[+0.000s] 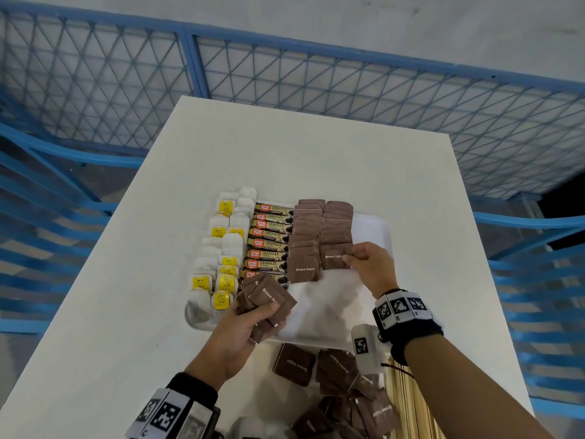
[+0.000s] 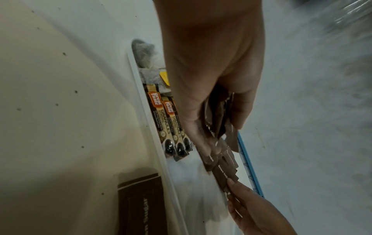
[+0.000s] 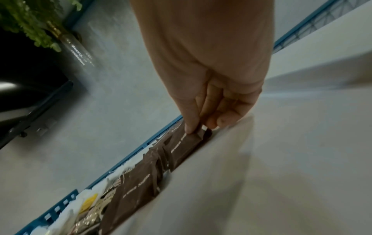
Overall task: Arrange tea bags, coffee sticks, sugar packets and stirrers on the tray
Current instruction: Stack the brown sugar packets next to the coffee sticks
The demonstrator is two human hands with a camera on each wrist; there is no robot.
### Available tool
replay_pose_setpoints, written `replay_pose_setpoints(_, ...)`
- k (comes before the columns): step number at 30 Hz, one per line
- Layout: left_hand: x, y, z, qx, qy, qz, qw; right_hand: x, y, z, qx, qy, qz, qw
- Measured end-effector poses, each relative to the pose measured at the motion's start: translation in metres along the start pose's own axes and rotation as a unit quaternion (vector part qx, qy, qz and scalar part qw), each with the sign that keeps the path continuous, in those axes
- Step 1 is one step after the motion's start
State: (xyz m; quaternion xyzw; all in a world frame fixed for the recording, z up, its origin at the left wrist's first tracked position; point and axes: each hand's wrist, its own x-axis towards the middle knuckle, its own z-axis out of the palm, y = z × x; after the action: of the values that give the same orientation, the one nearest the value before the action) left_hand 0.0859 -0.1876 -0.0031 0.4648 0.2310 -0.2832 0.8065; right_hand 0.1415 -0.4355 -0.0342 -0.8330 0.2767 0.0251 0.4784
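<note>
Two columns of flat brown paper sugar packets (image 1: 321, 236) overlap like shingles mid-frame on the white plastic tray (image 1: 375, 228), beside glossy coffee sticks (image 1: 269, 240) and soft white tea bags (image 1: 221, 248) at centre-left. Your right hand (image 1: 370, 267) pinches the front packet (image 1: 335, 258) of the right column; press it flat, edges square. Your left hand (image 1: 250, 321) clutches a crumpled bunch of spare packets (image 1: 266, 299); feed singly. Thin wooden stirrers (image 1: 408, 407), lower right, aren't on the tray yet.

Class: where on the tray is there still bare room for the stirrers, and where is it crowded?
Bare: the tray strip right of the sugar packets, and its near part between both hands. Crowded: the left, with tea bags and coffee sticks.
</note>
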Motion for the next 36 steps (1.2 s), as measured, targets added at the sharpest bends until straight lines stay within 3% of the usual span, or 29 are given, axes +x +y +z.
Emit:
replay_pose_setpoints(9,0.002,0.003,0.003,-0.067,0.005,-0.016,0.998,-0.006,-0.005,0.003,-0.049,0.029,-0.015,0.998)
replay_pose_setpoints(14,0.005,0.002,0.004,-0.073,0.008,-0.011,0.997,-0.021,-0.014,0.012,-0.051,0.063,-0.084,0.993)
replay_pose_setpoints(17,0.006,0.001,0.004,-0.066,0.019,-0.003,0.998,-0.047,-0.027,0.018,-0.035,-0.034,-0.108,0.993)
replay_pose_setpoints(21,0.006,0.001,0.004,-0.068,0.017,0.017,0.997,-0.082,-0.038,0.026,0.044,-0.208,-0.064,0.975)
replay_pose_setpoints(25,0.005,0.001,0.003,-0.062,0.013,0.024,0.998,-0.091,-0.032,0.032,0.099,-0.300,-0.028,0.948)
replay_pose_setpoints(30,0.000,0.003,0.002,-0.087,0.007,0.001,0.996,-0.082,-0.029,0.022,0.188,-0.286,0.020,0.939)
replay_pose_setpoints(36,-0.002,0.003,0.002,-0.087,0.007,-0.011,0.996,-0.051,-0.013,0.003,0.173,-0.150,0.024,0.973)
